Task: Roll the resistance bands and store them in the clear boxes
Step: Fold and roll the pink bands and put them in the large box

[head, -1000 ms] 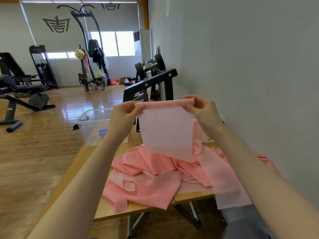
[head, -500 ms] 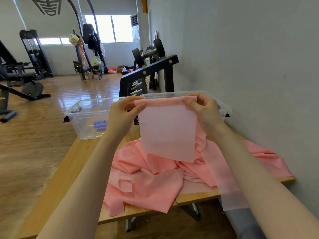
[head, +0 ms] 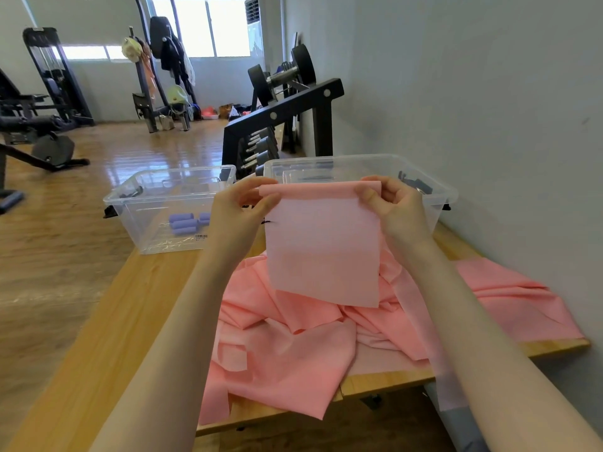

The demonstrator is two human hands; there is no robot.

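— What are the hands doing?
— The left hand (head: 239, 208) and the right hand (head: 396, 207) each pinch a top corner of a pink band (head: 323, 246), held up above the wooden table (head: 107, 324).
— And the rest of the bands?
— A pink heap (head: 293, 350) lies on the table below. Behind stand two clear boxes: the left box (head: 130, 207) holds purple rolls (head: 184, 221), the right box (head: 437, 194) sits beside the wall.

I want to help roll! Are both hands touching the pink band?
Touching. The head view shows the left hand and right hand each pinching a top corner of the pink band.
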